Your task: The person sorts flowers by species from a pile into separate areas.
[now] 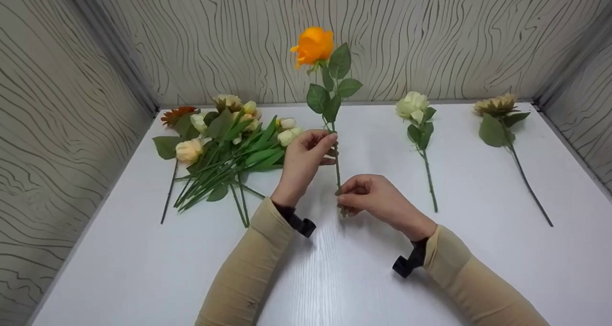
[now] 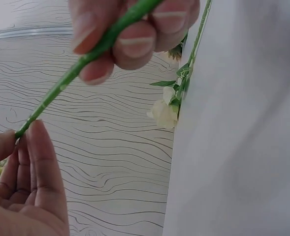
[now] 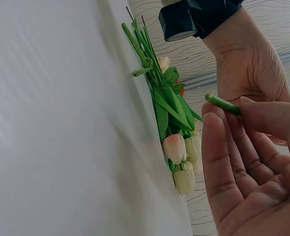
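An orange rose (image 1: 313, 46) with green leaves stands upright above the white table (image 1: 334, 278). My left hand (image 1: 330, 142) pinches its green stem (image 1: 337, 168) about midway, just under the leaves. My right hand (image 1: 343, 198) pinches the stem's lower end close to the tabletop. In the left wrist view the stem (image 2: 80, 66) runs from my left hand (image 2: 19, 135) up to the right hand's fingertips (image 2: 130, 46). The right wrist view shows the cut stem end (image 3: 222, 104) held between thumb and fingers of my right hand (image 3: 236, 110).
A pile of cream tulips, roses and an orange bloom (image 1: 224, 144) lies at the table's back left. A white rose (image 1: 413, 106) and a beige flower (image 1: 497, 105) lie apart at the back right. Patterned walls enclose three sides.
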`<state>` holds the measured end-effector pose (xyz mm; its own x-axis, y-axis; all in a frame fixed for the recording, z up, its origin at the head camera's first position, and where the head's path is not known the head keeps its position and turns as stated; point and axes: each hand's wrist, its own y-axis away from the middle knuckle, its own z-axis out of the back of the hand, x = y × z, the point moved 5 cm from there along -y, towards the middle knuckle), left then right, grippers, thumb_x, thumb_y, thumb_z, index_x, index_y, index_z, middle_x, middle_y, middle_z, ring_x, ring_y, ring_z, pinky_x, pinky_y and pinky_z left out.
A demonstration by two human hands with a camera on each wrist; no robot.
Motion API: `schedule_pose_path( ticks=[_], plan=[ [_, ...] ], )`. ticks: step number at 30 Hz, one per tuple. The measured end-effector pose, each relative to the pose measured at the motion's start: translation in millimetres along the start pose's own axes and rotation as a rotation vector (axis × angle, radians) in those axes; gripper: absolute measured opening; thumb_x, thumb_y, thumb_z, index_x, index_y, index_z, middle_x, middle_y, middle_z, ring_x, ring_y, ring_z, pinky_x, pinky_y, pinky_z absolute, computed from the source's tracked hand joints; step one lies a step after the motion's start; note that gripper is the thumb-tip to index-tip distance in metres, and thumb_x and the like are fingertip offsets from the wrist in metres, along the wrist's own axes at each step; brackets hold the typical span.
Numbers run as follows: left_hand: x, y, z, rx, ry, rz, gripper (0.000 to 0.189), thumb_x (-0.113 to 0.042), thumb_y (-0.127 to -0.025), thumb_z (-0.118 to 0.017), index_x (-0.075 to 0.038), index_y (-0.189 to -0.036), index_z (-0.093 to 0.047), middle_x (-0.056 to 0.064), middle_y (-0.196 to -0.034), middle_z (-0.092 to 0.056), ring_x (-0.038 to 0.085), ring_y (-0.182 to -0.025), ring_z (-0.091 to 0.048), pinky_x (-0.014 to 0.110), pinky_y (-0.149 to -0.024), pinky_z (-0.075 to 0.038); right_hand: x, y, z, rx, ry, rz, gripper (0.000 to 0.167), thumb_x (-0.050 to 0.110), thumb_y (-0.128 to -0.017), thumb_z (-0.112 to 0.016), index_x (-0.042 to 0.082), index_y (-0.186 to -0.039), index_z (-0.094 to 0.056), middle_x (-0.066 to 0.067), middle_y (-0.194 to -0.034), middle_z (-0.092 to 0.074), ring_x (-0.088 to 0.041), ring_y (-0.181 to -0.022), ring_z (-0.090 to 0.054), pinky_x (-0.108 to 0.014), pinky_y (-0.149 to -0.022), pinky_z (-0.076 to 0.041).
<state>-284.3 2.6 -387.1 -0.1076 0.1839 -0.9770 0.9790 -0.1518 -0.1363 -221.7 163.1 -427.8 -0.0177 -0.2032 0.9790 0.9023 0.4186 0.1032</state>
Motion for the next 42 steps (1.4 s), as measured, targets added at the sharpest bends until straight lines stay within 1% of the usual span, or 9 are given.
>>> schedule_pose_path(
  ticks=[9,15,26,28,30,33,37,39,42],
  plan=[
    [-1.0,-1.5,1.4,0.005,0.014,0.018,0.019,-0.014,-0.099,-0.071,0.000,-0.110,-0.069,0.011,-0.097,-0.069,0.021,-0.086,-0.069,0.037,-0.077,-0.062,-2,-0.2,-1,0.036,0.071,-0.023,0.021,0.020,-0.093,-0.078,0.002,-0.102,-0.073,-0.013,-0.092,-0.075,-0.023,-0.078,-0.070,-0.036,-0.072,-0.061],
    [-0.4,-0.2,0.2,0.010,0.012,0.014,0.018,-0.014,-0.099,-0.070,0.000,-0.111,-0.069,0.011,-0.098,-0.068,0.022,-0.088,-0.068,0.038,-0.079,-0.062,-3,-0.1,1,0.016,0.065,-0.031,0.027,0.022,-0.093,-0.078,-0.002,-0.104,-0.073,-0.013,-0.092,-0.074,-0.023,-0.078,-0.070,-0.036,-0.072,-0.061],
    [6.4,4.7,-12.2,0.081,-0.032,0.016,0.021,-0.016,-0.099,-0.071,-0.002,-0.114,-0.067,0.012,-0.104,-0.069,0.024,-0.093,-0.069,0.039,-0.080,-0.061,5,1.1,18,-0.181,-0.049,0.036,0.029,0.015,-0.095,-0.075,-0.008,-0.112,-0.069,-0.019,-0.097,-0.072,-0.024,-0.082,-0.070,-0.037,-0.074,-0.061],
    [4.9,6.5,-13.6,0.113,-0.108,0.010,0.027,-0.017,-0.100,-0.069,-0.002,-0.122,-0.066,0.011,-0.109,-0.068,0.024,-0.096,-0.069,0.037,-0.082,-0.061,6,0.9,24,-0.204,-0.017,0.039,0.028,0.015,-0.096,-0.074,-0.007,-0.112,-0.069,-0.020,-0.098,-0.072,-0.023,-0.082,-0.070,-0.036,-0.074,-0.061],
    [1.4,9.4,-15.3,0.149,-0.266,-0.020,0.036,-0.020,-0.101,-0.068,-0.005,-0.133,-0.062,0.008,-0.116,-0.067,0.021,-0.102,-0.067,0.034,-0.085,-0.059,8,0.8,34,-0.227,0.031,0.038,0.028,0.016,-0.096,-0.073,-0.006,-0.112,-0.069,-0.022,-0.098,-0.071,-0.023,-0.081,-0.070,-0.036,-0.073,-0.061],
    [-4.7,17.4,-22.4,0.213,-0.606,-0.108,0.050,-0.028,-0.103,-0.065,-0.010,-0.147,-0.052,0.005,-0.131,-0.062,0.018,-0.111,-0.063,0.030,-0.090,-0.055,9,4.7,58,-0.272,0.113,0.021,0.028,0.019,-0.098,-0.072,-0.005,-0.112,-0.070,-0.022,-0.099,-0.071,-0.023,-0.080,-0.070,-0.035,-0.073,-0.061],
    [-9.9,32.4,-41.4,0.344,-1.042,-0.289,0.063,-0.036,-0.103,-0.063,-0.012,-0.156,-0.041,0.008,-0.147,-0.053,0.021,-0.128,-0.056,0.032,-0.103,-0.048,4,19.9,100,-0.336,0.217,-0.055,0.034,0.024,-0.100,-0.070,-0.004,-0.118,-0.068,-0.020,-0.104,-0.070,-0.021,-0.083,-0.071,-0.033,-0.074,-0.061],
    [-9.7,40.0,-51.7,0.424,-1.174,-0.380,0.066,-0.039,-0.103,-0.063,-0.011,-0.158,-0.038,0.011,-0.151,-0.050,0.024,-0.135,-0.051,0.035,-0.109,-0.044,0,30.7,124,-0.374,0.259,-0.094,0.038,0.026,-0.101,-0.069,-0.006,-0.120,-0.066,-0.019,-0.107,-0.070,-0.018,-0.083,-0.071,-0.031,-0.075,-0.061],
    [-7.1,49.4,-63.6,0.538,-1.261,-0.449,0.067,-0.039,-0.102,-0.064,-0.011,-0.158,-0.038,0.012,-0.154,-0.046,0.026,-0.140,-0.047,0.037,-0.113,-0.040,-10,47.0,156,-0.434,0.294,-0.149,0.041,0.027,-0.101,-0.068,-0.008,-0.123,-0.063,-0.018,-0.108,-0.069,-0.014,-0.082,-0.070,-0.029,-0.074,-0.061]
  ],
)
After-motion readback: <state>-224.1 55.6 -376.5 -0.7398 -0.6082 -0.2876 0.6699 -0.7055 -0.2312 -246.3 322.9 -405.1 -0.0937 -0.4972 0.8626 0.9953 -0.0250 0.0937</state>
